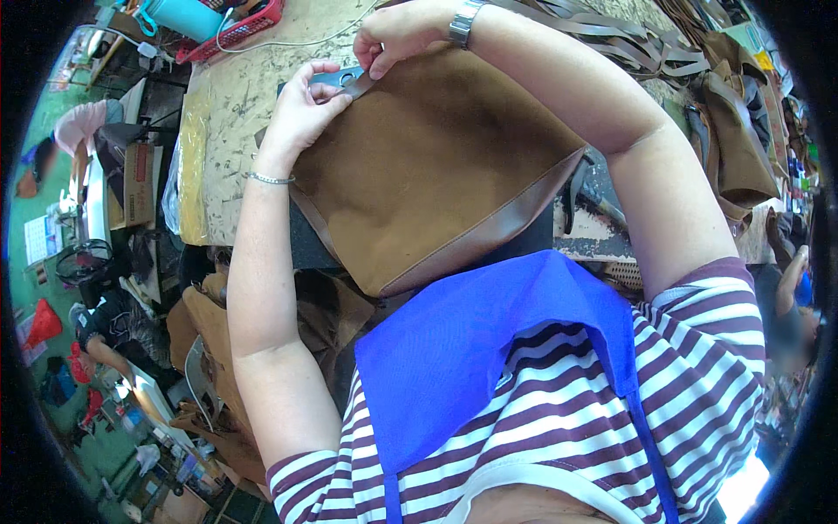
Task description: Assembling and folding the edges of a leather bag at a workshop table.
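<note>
A large brown leather piece (445, 157), suede side up with a stitched smooth border, lies over the table edge in front of me. At its far left edge, my left hand (307, 109) pinches a narrow leather strip (356, 86) between thumb and fingers. Just to the right, my right hand (400, 39) reaches round the far side with its fingertips closed on the same strip. Between the hands a bluish flat piece (328, 79) with a dark ring shows in part; I cannot make out what it is.
A red basket (231, 39) and a light-blue cup (179, 16) stand at the far left. Brown leather straps (611, 39) lie at the far right, near more leather pieces (733, 148). A hammer-like tool (602, 205) rests right of the leather. Other people work at both sides.
</note>
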Tool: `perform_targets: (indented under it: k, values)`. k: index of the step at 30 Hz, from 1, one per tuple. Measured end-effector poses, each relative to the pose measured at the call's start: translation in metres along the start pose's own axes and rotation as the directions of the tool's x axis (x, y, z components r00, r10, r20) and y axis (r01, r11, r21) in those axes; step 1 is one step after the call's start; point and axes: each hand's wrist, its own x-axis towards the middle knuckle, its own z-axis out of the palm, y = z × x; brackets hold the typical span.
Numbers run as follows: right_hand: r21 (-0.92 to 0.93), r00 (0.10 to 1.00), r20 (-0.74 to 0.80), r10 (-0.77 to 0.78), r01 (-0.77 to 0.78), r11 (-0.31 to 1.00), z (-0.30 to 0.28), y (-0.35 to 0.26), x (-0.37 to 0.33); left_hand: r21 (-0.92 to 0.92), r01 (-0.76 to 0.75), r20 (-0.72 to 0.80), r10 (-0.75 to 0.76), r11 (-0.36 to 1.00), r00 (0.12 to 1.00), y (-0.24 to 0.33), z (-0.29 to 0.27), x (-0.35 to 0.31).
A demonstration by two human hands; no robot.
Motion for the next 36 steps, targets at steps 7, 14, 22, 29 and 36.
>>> perform_targets:
  k: [7, 14, 22, 29, 36]
  values:
    - [0.006, 0.997, 0.067, -0.033, 0.033, 0.999, 0.006, 0.009, 0.009, 0.014, 0.012, -0.017, -0.012, 1.0, 1.0, 0.005, 0.003, -0.005]
    - [0.031, 0.995, 0.072, 0.069, -0.072, 0.997, 0.009, 0.007, 0.002, -0.001, 0.023, -0.027, -0.023, 1.0, 0.999, 0.003, 0.002, -0.005]
    - [0.05, 0.997, 0.076, -0.004, 0.0, 0.999, 0.015, 0.019, 0.008, 0.116, -0.015, -0.003, 0.015, 0.993, 1.0, -0.003, 0.007, 0.008]
    - [0.002, 0.999, 0.052, 0.008, -0.008, 1.0, 0.026, 0.041, 0.013, 0.117, 0.002, 0.052, -0.008, 0.993, 0.999, 0.009, 0.024, 0.026]
    - [-0.034, 0.952, -0.305, -0.028, 0.019, 0.999, 0.043, 0.022, -0.019, 0.686, 0.048, -0.296, 0.218, 0.726, 0.93, 0.032, 0.042, -0.028]
